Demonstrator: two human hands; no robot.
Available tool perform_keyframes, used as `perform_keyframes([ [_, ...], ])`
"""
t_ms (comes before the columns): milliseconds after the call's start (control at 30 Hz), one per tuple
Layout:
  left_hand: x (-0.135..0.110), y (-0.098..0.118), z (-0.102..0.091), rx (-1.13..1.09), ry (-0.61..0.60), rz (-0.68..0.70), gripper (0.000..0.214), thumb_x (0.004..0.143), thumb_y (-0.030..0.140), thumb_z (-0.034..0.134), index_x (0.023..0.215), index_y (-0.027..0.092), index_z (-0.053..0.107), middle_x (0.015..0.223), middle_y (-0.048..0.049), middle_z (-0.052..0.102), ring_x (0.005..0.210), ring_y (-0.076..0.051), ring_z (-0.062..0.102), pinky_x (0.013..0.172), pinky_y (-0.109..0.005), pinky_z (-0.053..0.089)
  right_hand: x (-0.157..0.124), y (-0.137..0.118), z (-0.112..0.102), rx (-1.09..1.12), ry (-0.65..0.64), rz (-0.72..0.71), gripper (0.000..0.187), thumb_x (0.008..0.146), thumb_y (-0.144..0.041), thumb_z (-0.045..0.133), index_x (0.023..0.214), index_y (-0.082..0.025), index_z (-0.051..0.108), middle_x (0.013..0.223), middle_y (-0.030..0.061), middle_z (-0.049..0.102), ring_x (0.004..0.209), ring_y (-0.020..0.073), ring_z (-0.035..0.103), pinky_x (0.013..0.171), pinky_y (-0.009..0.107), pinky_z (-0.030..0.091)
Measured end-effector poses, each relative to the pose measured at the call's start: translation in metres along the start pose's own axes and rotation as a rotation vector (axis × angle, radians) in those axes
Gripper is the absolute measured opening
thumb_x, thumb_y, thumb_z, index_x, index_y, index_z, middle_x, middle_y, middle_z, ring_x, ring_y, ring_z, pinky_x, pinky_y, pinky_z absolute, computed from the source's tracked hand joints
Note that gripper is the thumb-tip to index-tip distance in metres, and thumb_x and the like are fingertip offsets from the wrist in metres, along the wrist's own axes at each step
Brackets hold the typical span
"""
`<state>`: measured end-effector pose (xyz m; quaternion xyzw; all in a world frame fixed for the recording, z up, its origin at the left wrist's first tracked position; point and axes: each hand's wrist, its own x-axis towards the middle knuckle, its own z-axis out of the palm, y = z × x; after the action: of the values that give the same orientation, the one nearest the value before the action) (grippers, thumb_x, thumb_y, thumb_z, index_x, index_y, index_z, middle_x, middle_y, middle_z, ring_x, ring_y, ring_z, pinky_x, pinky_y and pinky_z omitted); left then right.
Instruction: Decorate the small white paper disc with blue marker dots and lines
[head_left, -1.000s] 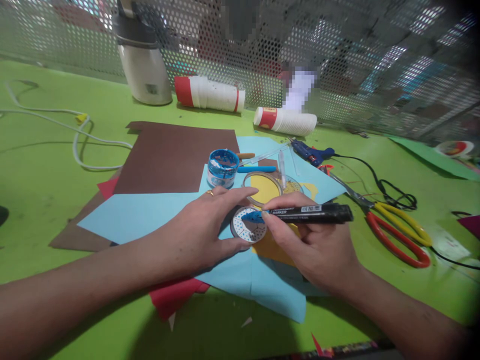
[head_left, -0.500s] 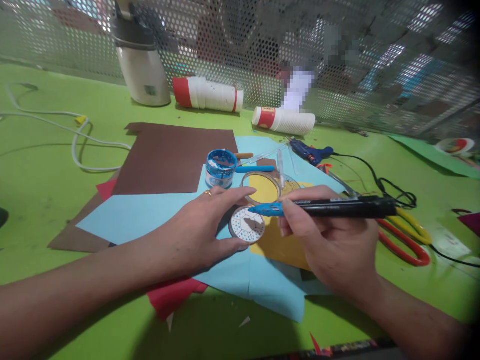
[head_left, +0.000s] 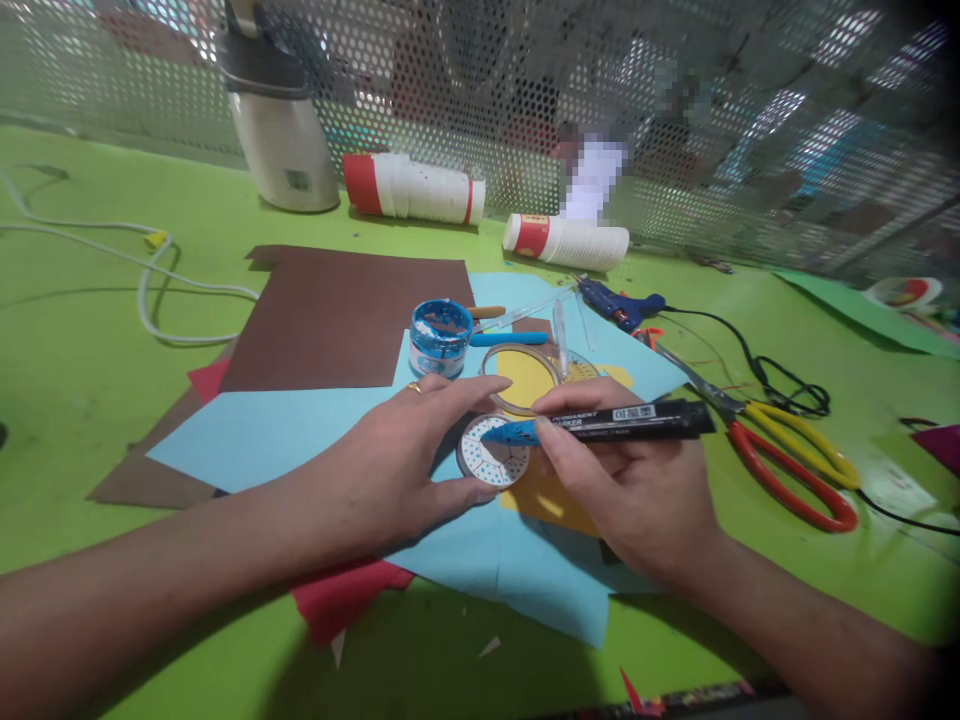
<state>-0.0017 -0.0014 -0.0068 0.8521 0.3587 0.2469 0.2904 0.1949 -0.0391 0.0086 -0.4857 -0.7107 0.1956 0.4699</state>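
A small round white disc point(head_left: 499, 470) with a dark rim lies over the papers, its face drawn with black lines and small blue dots. My left hand point(head_left: 405, 450) steadies it from the left, the thumb at its lower edge and the fingers curving above it. In my right hand point(head_left: 645, 490) is a black permanent marker point(head_left: 637, 420) with a blue front end, held nearly level. The marker's tip points at the disc's upper part; whether it touches, I cannot tell. Just beyond the disc sits a round clear-walled ring point(head_left: 556, 378) over yellow paper.
An open jar of blue paint point(head_left: 440, 350) stands behind my left hand. Scissors point(head_left: 795, 460) and a blue glue gun point(head_left: 619, 303) lie to the right. Brown card point(head_left: 337, 320) and light blue paper point(head_left: 300, 430) cover the middle. Stacked paper cups point(head_left: 420, 190) lie at the back.
My right hand and the marker have moved left, with the tip further over the disc. More of the scissors shows now. My left hand keeps its place at the disc.
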Motion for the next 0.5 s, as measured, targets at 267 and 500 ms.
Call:
perform_keyframes([
  [267, 0.0008, 0.0018, -0.0012, 0.010, -0.020, -0.016, 0.069, 0.078, 0.025, 0.070, 0.140, 0.020, 0.041, 0.129, -0.0078, 0.062, 0.117, -0.028, 0.057, 0.097, -0.043, 0.047, 0.0033, -0.0002, -0.0004, -0.022, -0.051, -0.015, 0.009, 0.080, -0.013, 0.064, 0.084, -0.022, 0.061, 0.078, -0.0008, 0.065, 0.073, 0.0137, 0.064, 0.067, 0.026, 0.055],
  [500, 0.0007, 0.0006, -0.0014, 0.003, -0.019, -0.015, 0.070, 0.078, 0.026, 0.071, 0.141, 0.021, 0.041, 0.130, -0.0069, 0.062, 0.118, -0.028, 0.056, 0.098, -0.044, 0.046, 0.0043, -0.0013, -0.0002, -0.029, -0.050, -0.019, 0.007, 0.081, -0.015, 0.065, 0.083, -0.021, 0.062, 0.077, -0.0007, 0.066, 0.072, 0.0142, 0.065, 0.069, 0.027, 0.056],
])
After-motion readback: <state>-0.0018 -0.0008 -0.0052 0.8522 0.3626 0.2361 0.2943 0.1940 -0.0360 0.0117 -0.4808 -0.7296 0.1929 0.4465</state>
